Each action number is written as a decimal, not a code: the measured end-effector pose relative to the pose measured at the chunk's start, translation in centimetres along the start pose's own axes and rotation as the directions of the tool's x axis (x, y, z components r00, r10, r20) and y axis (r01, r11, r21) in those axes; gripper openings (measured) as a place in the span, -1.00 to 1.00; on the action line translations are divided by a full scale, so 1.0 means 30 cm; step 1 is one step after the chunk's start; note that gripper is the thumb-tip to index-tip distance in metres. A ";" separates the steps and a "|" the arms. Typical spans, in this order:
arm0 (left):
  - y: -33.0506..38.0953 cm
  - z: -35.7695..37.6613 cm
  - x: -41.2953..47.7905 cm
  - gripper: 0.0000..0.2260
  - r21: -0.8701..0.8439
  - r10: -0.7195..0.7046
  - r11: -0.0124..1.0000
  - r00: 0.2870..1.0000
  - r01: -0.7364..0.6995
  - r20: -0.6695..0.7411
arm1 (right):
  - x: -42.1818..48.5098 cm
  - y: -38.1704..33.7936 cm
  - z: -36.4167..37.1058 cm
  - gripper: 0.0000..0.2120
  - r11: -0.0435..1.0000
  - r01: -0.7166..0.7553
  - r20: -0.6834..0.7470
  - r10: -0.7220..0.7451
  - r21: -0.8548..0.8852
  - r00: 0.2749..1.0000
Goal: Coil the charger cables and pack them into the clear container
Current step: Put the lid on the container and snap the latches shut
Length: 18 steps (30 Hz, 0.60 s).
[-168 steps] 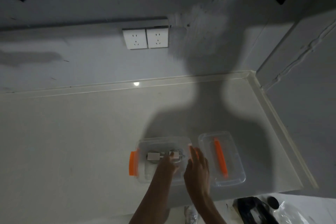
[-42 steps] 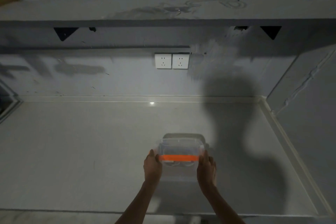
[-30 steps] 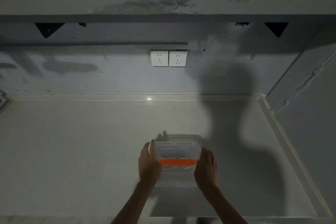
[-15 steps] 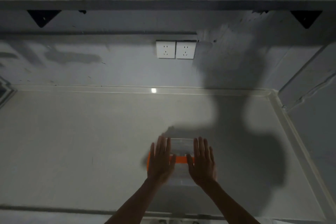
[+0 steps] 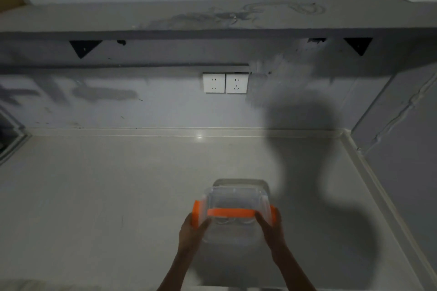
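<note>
near the front edge of the pale grey countertop (image 5: 99, 196), a little right of centre, the clear plastic rectangular container with orange latches (image 5: 233, 205) is gripped between two bare hands. its long axis runs left to right across the view, parallel to the back wall, and it appears tilted so that its lidded top faces toward the camera, with one broad clear face turned away toward the wall. a long orange latch (image 5: 230, 212) lies along the near edge, also running left to right, and a shorter orange latch sits at each end. the left hand (image 5: 192, 231) wraps the left end, fingers curled narrowly around the corner and pressing on the left orange latch. the right hand (image 5: 270, 227) does the same at the right end, fingers closed against the container's side and the right latch. through the clear wall only vague pale shapes show; whether these are coiled cables i cannot tell. whether the container's base touches the counter or is lifted just clear of it is also unclear. on the grey wall behind, well apart from the container, two white wall sockets (image 5: 225, 82) sit side by side beneath a grey shelf (image 5: 212, 19) carried on black triangular brackets (image 5: 85, 47).
</note>
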<state>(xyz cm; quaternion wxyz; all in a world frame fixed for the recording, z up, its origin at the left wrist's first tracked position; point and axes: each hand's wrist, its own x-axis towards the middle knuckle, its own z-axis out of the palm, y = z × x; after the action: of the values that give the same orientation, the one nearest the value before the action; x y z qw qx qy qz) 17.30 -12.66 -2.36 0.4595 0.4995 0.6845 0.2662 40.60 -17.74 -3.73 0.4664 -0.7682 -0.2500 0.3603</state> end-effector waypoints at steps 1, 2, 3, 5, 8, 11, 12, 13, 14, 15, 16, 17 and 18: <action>0.010 0.007 -0.017 -0.26 0.029 0.033 0.999 0.999 -0.032 -0.034 | -0.007 -0.004 0.006 -0.36 0.998 0.020 -0.015 -0.019 0.064 1.000; 0.021 0.016 -0.039 -0.34 0.087 0.078 0.994 0.995 -0.073 -0.055 | -0.012 -0.011 0.008 -0.49 0.993 0.022 -0.020 -0.020 0.114 1.000; 0.031 0.025 -0.057 -0.41 0.160 0.138 0.979 0.989 -0.127 -0.058 | -0.016 -0.019 0.008 -0.58 0.990 0.029 -0.016 -0.028 0.137 0.999; 0.034 0.040 -0.076 -0.50 0.282 0.180 0.947 0.981 -0.154 -0.067 | -0.021 -0.027 0.003 -0.63 0.988 0.020 0.012 -0.022 0.153 1.000; 0.032 0.045 -0.066 -0.54 0.357 0.174 0.926 0.979 -0.125 -0.106 | -0.027 -0.032 -0.006 -0.63 0.990 0.041 0.020 -0.044 0.132 0.999; 0.028 0.050 -0.065 -0.56 0.358 0.204 0.922 0.972 -0.150 -0.117 | -0.014 -0.017 -0.006 -0.62 0.998 0.005 0.038 -0.007 0.070 0.999; 0.028 0.052 -0.071 -0.56 0.355 0.208 0.922 0.970 -0.153 -0.123 | -0.011 -0.014 -0.007 -0.56 0.999 -0.015 0.039 0.013 0.052 0.999; 0.024 0.055 -0.071 -0.56 0.346 0.215 0.925 0.967 -0.157 -0.135 | -0.008 -0.009 -0.006 -0.43 0.999 -0.021 0.033 0.020 0.031 0.999; 0.023 0.057 -0.070 -0.56 0.340 0.216 0.927 0.966 -0.156 -0.144 | 0.000 0.004 -0.002 -0.28 1.000 -0.011 0.013 0.011 0.010 1.000; 0.016 0.062 -0.065 -0.56 0.342 0.223 0.926 0.963 -0.160 -0.153 | -0.009 -0.002 0.000 -0.19 0.999 0.011 -0.001 -0.011 -0.038 1.000; 0.018 0.064 -0.068 -0.56 0.351 0.222 0.923 0.963 -0.157 -0.153 | -0.032 -0.021 -0.001 -0.20 0.992 0.037 -0.030 -0.041 -0.118 0.999; 0.016 0.064 -0.067 -0.56 0.361 0.228 0.918 0.962 -0.162 -0.148 | -0.058 -0.038 0.001 -0.28 0.972 0.073 -0.062 -0.089 -0.224 0.994; 0.015 0.063 -0.072 -0.56 0.371 0.230 0.914 0.964 -0.165 -0.136 | -0.081 -0.049 0.006 -0.36 0.937 0.107 -0.107 -0.150 -0.333 0.983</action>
<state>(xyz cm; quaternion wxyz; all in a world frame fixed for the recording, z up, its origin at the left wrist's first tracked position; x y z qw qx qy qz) 19.36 -14.67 -2.02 0.2692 0.6157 0.7052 0.2261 38.90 -18.75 -1.68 0.3710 -0.8386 -0.3247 0.2316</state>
